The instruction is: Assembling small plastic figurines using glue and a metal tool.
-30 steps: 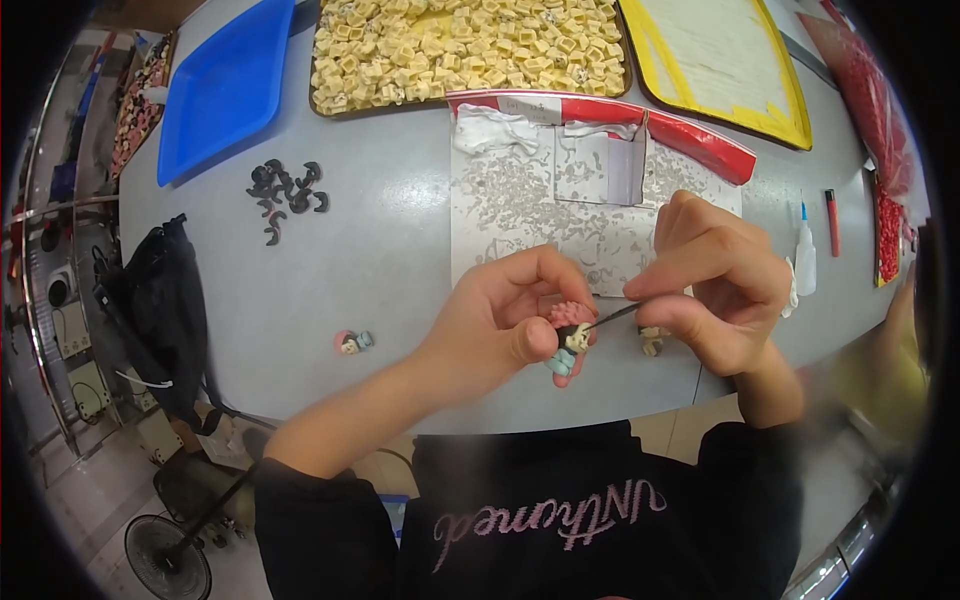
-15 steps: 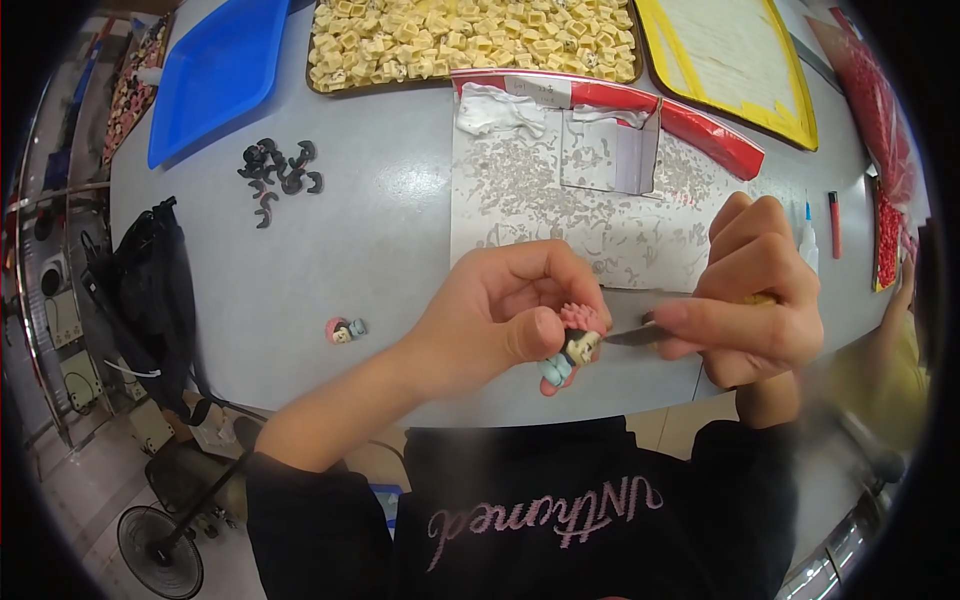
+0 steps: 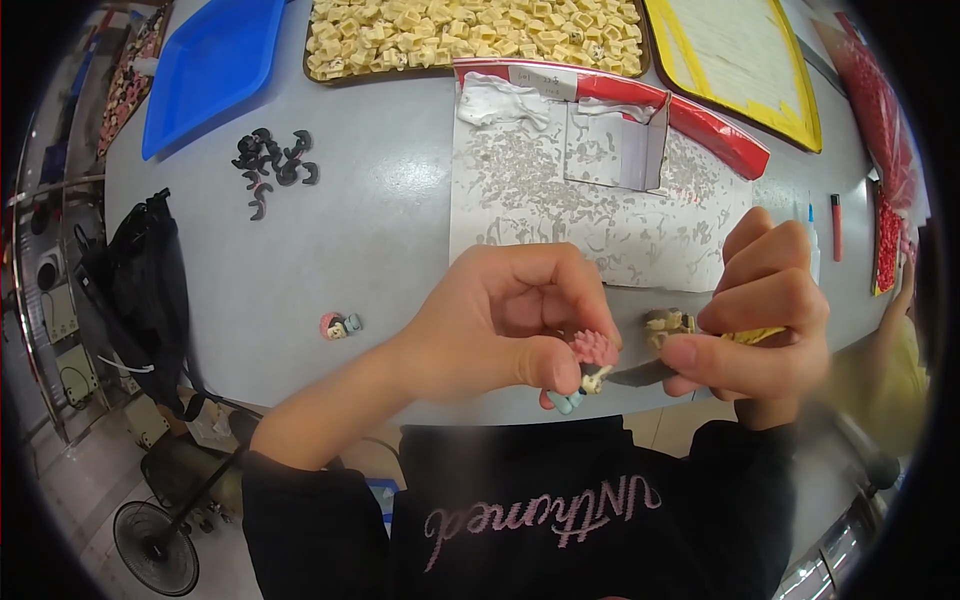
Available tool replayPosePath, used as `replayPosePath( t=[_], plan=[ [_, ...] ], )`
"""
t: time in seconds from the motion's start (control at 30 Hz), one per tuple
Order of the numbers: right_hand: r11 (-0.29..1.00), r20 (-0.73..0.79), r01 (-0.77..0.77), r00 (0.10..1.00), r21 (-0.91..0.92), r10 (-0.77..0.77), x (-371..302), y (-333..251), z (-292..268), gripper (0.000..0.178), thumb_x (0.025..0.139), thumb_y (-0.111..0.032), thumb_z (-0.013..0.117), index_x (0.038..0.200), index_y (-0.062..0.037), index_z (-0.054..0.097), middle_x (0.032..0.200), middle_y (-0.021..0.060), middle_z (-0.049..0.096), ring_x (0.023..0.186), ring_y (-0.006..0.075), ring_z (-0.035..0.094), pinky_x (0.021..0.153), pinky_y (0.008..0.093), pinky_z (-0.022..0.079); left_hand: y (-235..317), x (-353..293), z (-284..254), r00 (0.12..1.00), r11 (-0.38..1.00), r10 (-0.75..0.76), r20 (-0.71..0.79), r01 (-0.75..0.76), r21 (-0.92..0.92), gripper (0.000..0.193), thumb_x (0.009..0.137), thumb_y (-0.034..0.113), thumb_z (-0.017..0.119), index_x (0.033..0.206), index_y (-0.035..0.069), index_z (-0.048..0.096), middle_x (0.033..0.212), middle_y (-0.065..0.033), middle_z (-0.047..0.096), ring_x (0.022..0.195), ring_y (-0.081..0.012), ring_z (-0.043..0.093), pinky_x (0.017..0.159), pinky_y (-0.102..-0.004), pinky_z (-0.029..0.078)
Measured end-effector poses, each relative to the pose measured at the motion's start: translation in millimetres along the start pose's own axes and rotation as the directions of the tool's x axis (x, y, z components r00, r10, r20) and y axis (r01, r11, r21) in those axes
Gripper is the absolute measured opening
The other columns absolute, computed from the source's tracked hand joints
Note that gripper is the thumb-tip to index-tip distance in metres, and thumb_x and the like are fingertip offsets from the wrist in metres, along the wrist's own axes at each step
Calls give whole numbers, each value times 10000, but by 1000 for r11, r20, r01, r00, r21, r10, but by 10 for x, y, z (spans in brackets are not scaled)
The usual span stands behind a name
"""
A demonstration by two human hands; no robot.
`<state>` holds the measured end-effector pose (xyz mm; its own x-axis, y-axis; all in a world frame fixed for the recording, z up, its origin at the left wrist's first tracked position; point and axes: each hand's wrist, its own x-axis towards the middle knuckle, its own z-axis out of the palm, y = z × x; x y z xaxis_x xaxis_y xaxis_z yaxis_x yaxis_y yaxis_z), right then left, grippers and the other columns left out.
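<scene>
Pinched between the thumb and fingers of my left hand [image 3: 510, 330] is a small figurine [image 3: 592, 362] with pink spiky hair, a pale face and a light-blue lower body. My right hand [image 3: 765, 310] grips a small knife-like tool with a dark, pointed blade [image 3: 640, 376] and a yellow handle [image 3: 755, 335]. The blade's tip lies close beside the figurine's face; whether they touch I cannot tell. A second figurine [image 3: 340, 326], also pink and light blue, lies on the grey table [image 3: 340, 240] to the left of my left forearm.
Black curved pieces [image 3: 275, 158] lie in a loose pile at the left, near a blue tray [image 3: 215, 75]. Behind my hands is white paper [image 3: 500, 215] strewn with grey scraps, bearing a small open box [image 3: 640, 155]. Farther back sit a tray of cream-coloured pieces [image 3: 470, 35] and a yellow-rimmed tray [image 3: 808, 130].
The figurine has turned and tilted in my left hand, its pink hair now facing up more. My right hand has rotated the tool, and the blade has swung lower.
</scene>
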<state>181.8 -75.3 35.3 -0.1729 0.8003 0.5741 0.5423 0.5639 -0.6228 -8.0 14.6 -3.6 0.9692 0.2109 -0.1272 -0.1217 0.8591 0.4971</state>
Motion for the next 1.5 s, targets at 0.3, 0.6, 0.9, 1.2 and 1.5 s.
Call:
replayPosePath(
  t=[0.3,0.6,0.9,1.2,1.5],
  plan=[
    [1000,25,4,1000,-14,-3,-25,-20,8,223,649,-280,705,837,-173,651,732,-13,462,660,141,393,526,271,296,41,9,87,984,974,-105,-143,131,187,531,615,446,758,787,4,521,733,-54,507,625,-91,458,559,-199,356],
    [988,-2,147,989,-48,-147,-29,50,57,246,654,-248,701,863,-143,625,742,11,445,660,156,386,497,274,282,16,13,84,986,981,-91,-141,114,160,526,602,442,767,767,8,521,723,-49,512,627,-89,456,562,-199,357],
    [956,14,257,966,-140,-257,-25,94,33,271,649,-215,716,877,-123,602,735,25,431,647,156,351,468,261,245,22,24,90,984,978,-91,-154,117,173,512,600,430,771,769,18,519,723,-41,507,620,-73,447,559,-190,349],
    [973,-17,152,987,-177,-157,-26,81,-46,204,734,-244,652,881,-112,600,729,35,440,668,169,369,508,280,262,20,-1,93,990,989,-67,-127,82,120,509,575,406,784,776,23,516,739,-47,497,582,-80,461,526,-188,366],
    [999,-53,16,999,31,-14,-43,-39,48,266,742,-251,682,758,-19,555,555,15,479,457,123,376,400,244,265,-37,52,83,960,958,205,-189,-158,238,517,593,335,789,879,59,459,802,-71,505,667,-91,502,573,-199,428]
  ],
)
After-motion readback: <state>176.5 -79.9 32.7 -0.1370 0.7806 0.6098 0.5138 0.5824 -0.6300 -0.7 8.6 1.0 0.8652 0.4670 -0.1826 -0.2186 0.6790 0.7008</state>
